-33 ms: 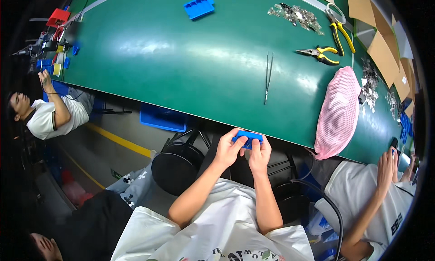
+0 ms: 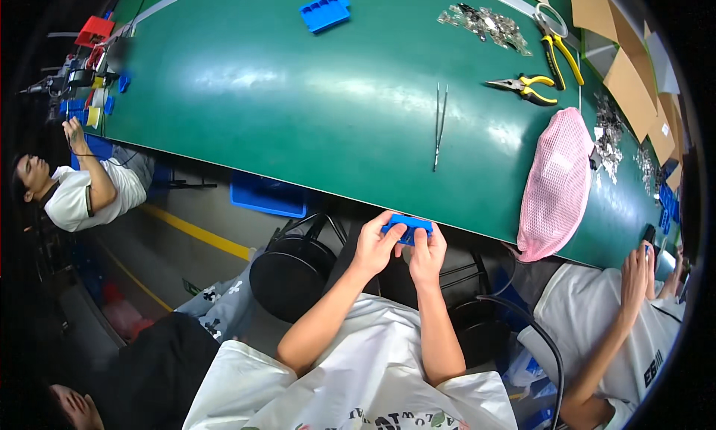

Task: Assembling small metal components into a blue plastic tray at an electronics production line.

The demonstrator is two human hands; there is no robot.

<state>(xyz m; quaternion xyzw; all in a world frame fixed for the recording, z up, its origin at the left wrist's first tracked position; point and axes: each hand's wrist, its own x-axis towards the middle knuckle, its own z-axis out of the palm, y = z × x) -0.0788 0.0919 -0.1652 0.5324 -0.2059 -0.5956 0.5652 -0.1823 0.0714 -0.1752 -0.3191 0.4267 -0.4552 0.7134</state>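
Observation:
Just off the table's near edge, my left hand (image 2: 378, 245) and my right hand (image 2: 426, 255) both grip a small blue plastic tray (image 2: 409, 222). My thumbs press on its near side, and my fingers partly cover it. A few dark spots show on its face, too small to make out. Farther up the table lies another blue plastic tray (image 2: 325, 14) with several compartments. A pair of tweezers (image 2: 440, 128) rests on the green tabletop (image 2: 298, 109), beyond my hands.
Right of the tweezers lie long-nose pliers (image 2: 522, 85), yellow-handled pliers (image 2: 559, 53), loose small parts (image 2: 488, 27) and a pink mesh bag (image 2: 556, 187). Cardboard boxes (image 2: 634, 83) stand far right. Co-workers sit at both sides. A black stool (image 2: 292, 279) and blue bin (image 2: 268, 195) are at left.

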